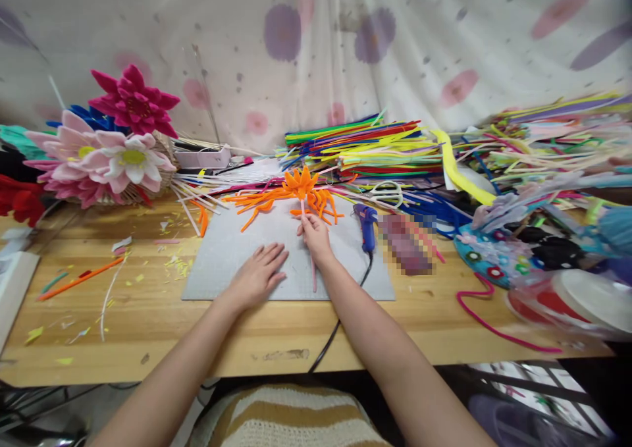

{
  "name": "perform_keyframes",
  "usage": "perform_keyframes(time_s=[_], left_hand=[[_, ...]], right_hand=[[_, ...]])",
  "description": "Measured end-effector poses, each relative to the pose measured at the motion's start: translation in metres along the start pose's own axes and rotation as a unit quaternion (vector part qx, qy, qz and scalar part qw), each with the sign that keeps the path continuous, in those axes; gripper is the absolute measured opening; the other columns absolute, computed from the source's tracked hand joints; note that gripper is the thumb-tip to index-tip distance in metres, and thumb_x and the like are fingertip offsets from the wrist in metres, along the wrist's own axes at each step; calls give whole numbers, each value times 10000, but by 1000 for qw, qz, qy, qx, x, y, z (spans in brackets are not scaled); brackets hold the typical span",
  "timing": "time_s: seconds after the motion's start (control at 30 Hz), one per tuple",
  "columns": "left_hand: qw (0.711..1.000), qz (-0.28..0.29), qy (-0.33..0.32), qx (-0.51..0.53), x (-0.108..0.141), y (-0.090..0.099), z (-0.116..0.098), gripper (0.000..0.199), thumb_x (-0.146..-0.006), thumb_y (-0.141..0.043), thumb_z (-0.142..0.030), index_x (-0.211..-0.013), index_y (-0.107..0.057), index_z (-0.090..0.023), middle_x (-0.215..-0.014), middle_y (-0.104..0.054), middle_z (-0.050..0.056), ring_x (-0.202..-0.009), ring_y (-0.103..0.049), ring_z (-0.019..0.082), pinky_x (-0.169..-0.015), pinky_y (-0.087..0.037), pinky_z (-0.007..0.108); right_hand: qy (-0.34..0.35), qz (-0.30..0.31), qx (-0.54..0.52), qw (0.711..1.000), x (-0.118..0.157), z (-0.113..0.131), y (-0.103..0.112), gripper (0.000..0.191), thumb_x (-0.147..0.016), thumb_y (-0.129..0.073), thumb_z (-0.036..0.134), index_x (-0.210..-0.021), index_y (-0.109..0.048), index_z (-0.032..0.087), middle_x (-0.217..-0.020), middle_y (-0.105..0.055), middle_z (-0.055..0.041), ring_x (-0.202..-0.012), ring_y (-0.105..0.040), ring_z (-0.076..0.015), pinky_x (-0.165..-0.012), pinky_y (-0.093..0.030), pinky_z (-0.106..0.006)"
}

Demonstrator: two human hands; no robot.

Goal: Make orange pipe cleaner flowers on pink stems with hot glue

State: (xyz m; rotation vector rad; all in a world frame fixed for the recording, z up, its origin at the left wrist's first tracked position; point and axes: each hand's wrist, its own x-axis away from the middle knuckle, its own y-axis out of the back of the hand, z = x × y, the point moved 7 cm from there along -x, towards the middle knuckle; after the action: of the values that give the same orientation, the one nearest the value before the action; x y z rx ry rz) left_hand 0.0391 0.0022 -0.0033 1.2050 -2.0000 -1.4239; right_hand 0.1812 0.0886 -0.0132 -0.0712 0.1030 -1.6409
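Spiky orange flower [299, 182], pink stem, right hand's [316, 237] grip closed around stem

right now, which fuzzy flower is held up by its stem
The orange fuzzy flower, its pink stem in the right hand; the other fuzzy flowers, at the left, are untouched.

Brightly and softly lit over the curtain [320, 72] and mat [222, 262], without revealing any lamp. Casts only faint, soft shadows near the hands [259, 276] [316, 239]. Shines mildly on the wood [162, 328] and on the plastic [548, 302] at right. Drops to near-black under the table and in the right corners. Looks fairly clear around the orange flower [300, 182], yet smears and stretches toward both sides. Breaks into coarse pixel blocks right of the glue gun [367, 226].
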Motion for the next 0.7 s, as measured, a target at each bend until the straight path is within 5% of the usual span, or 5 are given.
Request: perform_keyframes(time_s=[0.13,0.27,0.33,0.5,0.7], left_hand=[[989,-35,125,-67,33,25,56,507,-839,-399,-424,-1279,-470,-181,-1375,-424,126,-1300,-335,237,-1073,-202,454],[923,-189,292,-161,81,80,112,434,-836,-384,-353,-1137,-568,-99,-1283,-492,213,-1268,-359,314,-1037,-198,530],[912,-242,295,-154,84,87,112,413,-822,-409,-321,-1132,-567,-99,-1265,-509,209,-1248,-392,293,-1053,-199,498],[963,-155,205,-81,39,57,75,381,-782,-501,-354,-1111,-582,-180,-1274,-521,151,-1234,-408,300,-1038,-208,539],[894,-308,223,236,-5,66,56,294,-785,-520,-363,-985,-631,-178,-1102,-621,114,-1089,-536,236,-989,-347,431]], right_hand=[[-2,3,3,1000,1,-1,1,336,-735,-473,466,-830,-553,154,-490,-465,59,-409,-337,-68,-425,-239,-207],[5,18,4,1000,2,-2,-5,321,-741,-465,456,-825,-546,156,-495,-472,61,-390,-306,-61,-418,-232,-207],[7,22,7,1000,3,-2,-8,319,-745,-466,455,-832,-544,158,-499,-471,61,-392,-307,-61,-419,-231,-207],[13,28,13,999,7,2,-10,329,-750,-469,471,-837,-546,164,-503,-473,56,-408,-331,-67,-421,-238,-209],[0,125,10,992,16,4,-31,332,-747,-479,491,-837,-542,178,-488,-478,64,-383,-317,-58,-401,-236,-202]])
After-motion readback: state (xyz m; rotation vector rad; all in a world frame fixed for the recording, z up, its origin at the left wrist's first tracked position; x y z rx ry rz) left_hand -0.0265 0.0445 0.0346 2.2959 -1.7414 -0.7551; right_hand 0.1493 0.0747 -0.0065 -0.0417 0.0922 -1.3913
